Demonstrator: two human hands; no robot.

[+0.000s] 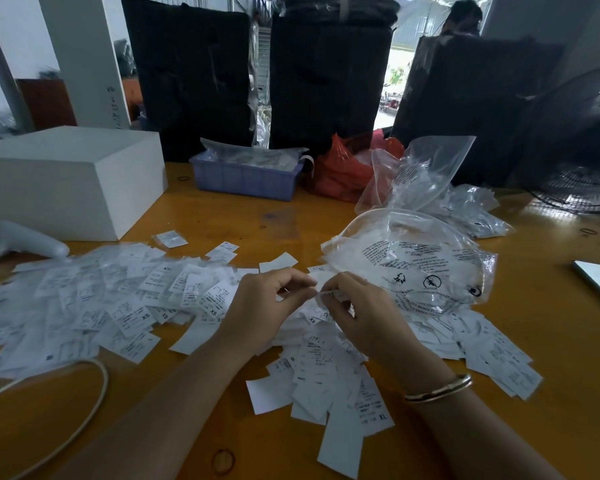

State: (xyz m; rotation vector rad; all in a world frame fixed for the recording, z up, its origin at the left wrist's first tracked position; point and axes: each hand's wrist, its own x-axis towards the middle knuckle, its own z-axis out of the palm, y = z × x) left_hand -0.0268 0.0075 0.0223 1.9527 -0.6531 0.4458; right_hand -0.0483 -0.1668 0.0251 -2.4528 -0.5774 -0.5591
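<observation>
The person is in the middle of sorting size labels. The left hand [267,303] and the right hand [357,313] meet over the middle of the table [291,216] and hold one small white label [321,284] between them. On each hand the thumb and first fingers [300,277] are closed in a pinch on an edge of this label, and the other fingers are curled loosely under it. The label is lifted a little above the loose labels [326,368] that lie under the hands. It seems the person reads or separates this label, so the next move probably calls for checking its size mark and then laying it on the right heap: the big pile [118,306] to the left shows several XS marks, and a smaller pile [492,351] lies to the right. A light grip is needed, because the labels are thin and stick together easily. For containers, a clear bag [413,265] with black print lies just behind the right hand; it looks almost empty. A blue crate [243,183] at the back holds plastic packets, apparently with more labels. Beside it a red bag [340,171] is open, but its content cannot be told. A closed white box [66,181] stands at the left.
</observation>
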